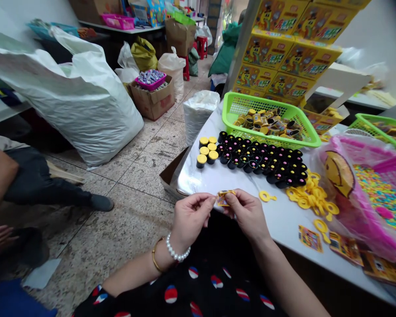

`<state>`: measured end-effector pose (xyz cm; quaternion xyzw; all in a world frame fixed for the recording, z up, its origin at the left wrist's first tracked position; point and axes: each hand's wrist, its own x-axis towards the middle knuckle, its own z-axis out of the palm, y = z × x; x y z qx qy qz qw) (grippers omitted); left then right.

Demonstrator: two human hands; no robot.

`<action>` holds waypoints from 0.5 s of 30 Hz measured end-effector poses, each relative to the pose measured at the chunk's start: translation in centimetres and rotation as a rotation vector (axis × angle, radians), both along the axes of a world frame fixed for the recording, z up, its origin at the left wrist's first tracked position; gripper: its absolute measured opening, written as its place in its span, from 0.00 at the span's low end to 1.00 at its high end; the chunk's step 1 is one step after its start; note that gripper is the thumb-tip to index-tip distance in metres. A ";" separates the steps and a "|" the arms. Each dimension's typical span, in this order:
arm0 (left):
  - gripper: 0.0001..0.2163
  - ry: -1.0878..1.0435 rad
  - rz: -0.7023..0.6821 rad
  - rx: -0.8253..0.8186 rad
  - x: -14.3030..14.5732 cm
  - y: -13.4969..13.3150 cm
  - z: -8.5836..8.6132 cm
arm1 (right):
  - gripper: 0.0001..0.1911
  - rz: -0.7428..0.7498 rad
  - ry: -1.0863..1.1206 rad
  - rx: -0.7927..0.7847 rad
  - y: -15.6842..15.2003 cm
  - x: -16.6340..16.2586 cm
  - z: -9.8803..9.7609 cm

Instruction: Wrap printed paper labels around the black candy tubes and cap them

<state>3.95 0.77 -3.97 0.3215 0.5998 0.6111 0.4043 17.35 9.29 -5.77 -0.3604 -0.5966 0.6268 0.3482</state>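
In front of my lap, at the table's near edge, my right hand (249, 213) grips a small yellow printed label (222, 199) between thumb and fingers. The fingertips of my left hand (192, 215) are pinched together at the label's left edge. Whether anything lies behind the label is hidden. Beyond my hands stand rows of small black cups (257, 155) with coloured bits inside, and several yellow-lidded cups (213, 155) at their left. A single yellow ring-shaped piece (265, 196) lies right of my hands, near a heap of similar yellow pieces (312, 193).
Behind the cups sits a green basket (229, 115) of wrapped cups, backed by stacked yellow boxes (264, 50). At right are flat labels (310, 238) and a pink basket (356, 211) of coloured candy. A seated person's leg (49, 187) and a large white sack (86, 101) are left.
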 end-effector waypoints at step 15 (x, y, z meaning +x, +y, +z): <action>0.08 0.322 0.112 0.144 -2.1 -0.1 0.1 | 0.10 0.100 -0.158 0.347 -0.3 -1.3 0.6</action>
